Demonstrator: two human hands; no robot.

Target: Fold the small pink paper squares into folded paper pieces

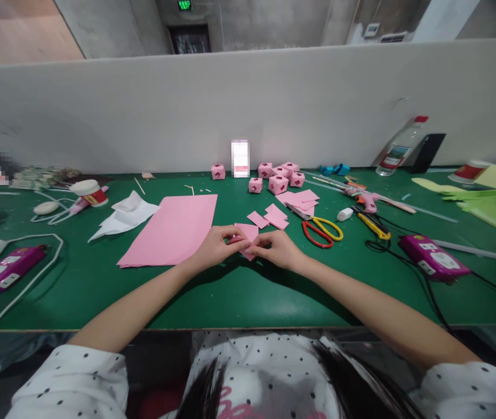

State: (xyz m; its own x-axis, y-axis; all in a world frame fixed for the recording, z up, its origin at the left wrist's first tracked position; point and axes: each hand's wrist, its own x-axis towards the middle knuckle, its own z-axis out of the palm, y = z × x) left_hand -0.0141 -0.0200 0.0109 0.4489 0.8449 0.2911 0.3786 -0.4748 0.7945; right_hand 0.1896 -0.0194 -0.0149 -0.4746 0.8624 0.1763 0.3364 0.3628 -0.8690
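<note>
Between my two hands is a small piece of pink paper [248,231], held just above the green table. My left hand [218,244] pinches its left side with thumb and fingers. On the other side, my right hand [279,249] grips the paper's right edge, the fingertips of both hands nearly meeting. Small pink paper squares [276,216] lie just beyond my right hand. To the left rests a stack of large pink paper sheets [178,230]. Scissors [318,231] with red and yellow handles lie right of my hands, their blades on more pink pieces.
Several folded pink paper cubes [278,184] stand at the back near a propped phone [240,158]. On the right are a glue gun [367,201], a purple power strip [434,257] and a bottle [399,152]. A crumpled tissue [128,212] and paper cup [89,192] sit left.
</note>
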